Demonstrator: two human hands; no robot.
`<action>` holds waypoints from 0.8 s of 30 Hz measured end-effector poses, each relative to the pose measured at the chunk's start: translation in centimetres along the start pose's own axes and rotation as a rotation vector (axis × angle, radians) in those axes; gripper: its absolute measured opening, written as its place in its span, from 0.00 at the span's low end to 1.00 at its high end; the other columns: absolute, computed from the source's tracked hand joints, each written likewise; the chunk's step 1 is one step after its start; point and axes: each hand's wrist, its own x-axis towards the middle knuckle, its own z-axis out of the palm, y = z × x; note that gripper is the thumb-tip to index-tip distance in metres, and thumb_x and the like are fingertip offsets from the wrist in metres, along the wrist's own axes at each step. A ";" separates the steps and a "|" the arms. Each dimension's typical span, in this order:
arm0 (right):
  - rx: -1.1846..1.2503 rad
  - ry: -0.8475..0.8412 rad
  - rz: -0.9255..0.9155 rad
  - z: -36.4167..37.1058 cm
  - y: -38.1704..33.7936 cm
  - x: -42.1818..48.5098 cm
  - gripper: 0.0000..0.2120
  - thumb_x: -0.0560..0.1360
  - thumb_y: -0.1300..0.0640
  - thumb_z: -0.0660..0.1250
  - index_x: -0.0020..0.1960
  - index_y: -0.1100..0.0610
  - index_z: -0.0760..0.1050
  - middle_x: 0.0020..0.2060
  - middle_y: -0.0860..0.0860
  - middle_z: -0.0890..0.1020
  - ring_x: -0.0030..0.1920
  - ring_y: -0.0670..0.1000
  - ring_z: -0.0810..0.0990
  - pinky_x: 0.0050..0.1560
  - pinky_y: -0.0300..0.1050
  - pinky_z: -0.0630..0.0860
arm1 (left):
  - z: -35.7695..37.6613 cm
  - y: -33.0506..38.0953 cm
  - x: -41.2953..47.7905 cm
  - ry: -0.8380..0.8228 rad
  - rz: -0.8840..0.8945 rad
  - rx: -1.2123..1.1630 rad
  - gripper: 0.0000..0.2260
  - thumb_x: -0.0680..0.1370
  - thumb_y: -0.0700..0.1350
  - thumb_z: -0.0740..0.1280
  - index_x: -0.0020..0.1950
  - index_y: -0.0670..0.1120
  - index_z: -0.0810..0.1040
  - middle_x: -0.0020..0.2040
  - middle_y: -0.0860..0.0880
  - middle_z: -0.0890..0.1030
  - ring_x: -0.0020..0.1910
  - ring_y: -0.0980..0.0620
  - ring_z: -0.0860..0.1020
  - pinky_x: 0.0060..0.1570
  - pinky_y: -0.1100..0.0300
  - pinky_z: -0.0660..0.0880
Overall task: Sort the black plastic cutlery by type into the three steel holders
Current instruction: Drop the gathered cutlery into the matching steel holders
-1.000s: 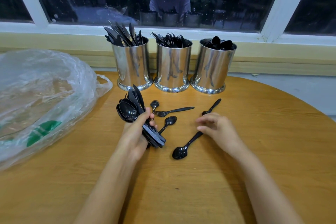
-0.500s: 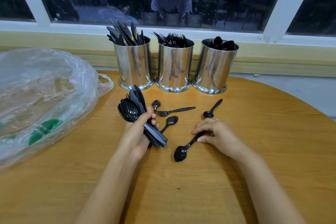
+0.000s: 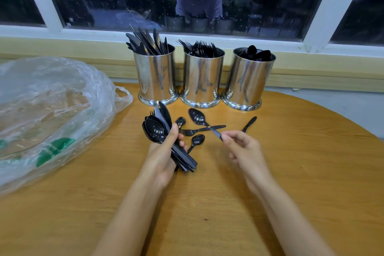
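Three polished cylindrical steel holders (image 3: pixel 202 81) stand on the wood-grain table (image 3: pixel 291 172). Before the middle one lie four loose glossy black pieces (image 3: pixel 199 130). Your left hand (image 3: pixel 164 158) has its grip clamped on a mixed bundle (image 3: pixel 158 129). Your right hand (image 3: pixel 241 147) pinches one spoon (image 3: pixel 197 117) by its handle.

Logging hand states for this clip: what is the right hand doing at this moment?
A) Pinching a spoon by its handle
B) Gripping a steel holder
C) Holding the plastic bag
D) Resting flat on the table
A: the right hand pinches the handle end of a spoon, with the spoon's bowl pointing away from the person, while the left hand grips a bundle of cutlery.
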 end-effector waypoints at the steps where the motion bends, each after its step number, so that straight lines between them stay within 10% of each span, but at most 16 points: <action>1: 0.057 -0.070 0.028 0.6 -0.2 -0.5 0.05 0.77 0.60 0.67 0.49 0.54 0.82 0.36 0.46 0.80 0.31 0.41 0.75 0.32 0.32 0.72 | 0.1 -0.1 -0.1 -0.009 0.012 0.024 0.14 0.71 0.52 0.70 0.49 0.43 0.77 0.33 0.51 0.76 0.32 0.55 0.73 0.43 0.57 0.75; 8: 0.274 -0.118 0.040 3.2 0.2 -1.8 0.06 0.75 0.62 0.70 0.51 0.60 0.81 0.38 0.50 0.82 0.35 0.45 0.79 0.40 0.37 0.78 | 0.4 -0.5 -0.4 -0.065 0.107 0.143 0.16 0.70 0.57 0.67 0.46 0.44 0.76 0.33 0.51 0.75 0.34 0.53 0.73 0.41 0.57 0.74; 24: -0.153 -0.059 -0.247 2.1 1.5 -0.1 0.07 0.76 0.59 0.69 0.47 0.47 0.82 0.44 0.46 0.83 0.43 0.39 0.77 0.46 0.31 0.73 | -0.3 2.3 -0.3 -0.018 0.205 0.139 0.02 0.80 0.39 0.66 0.51 0.43 0.77 0.33 0.50 0.75 0.30 0.55 0.73 0.35 0.61 0.75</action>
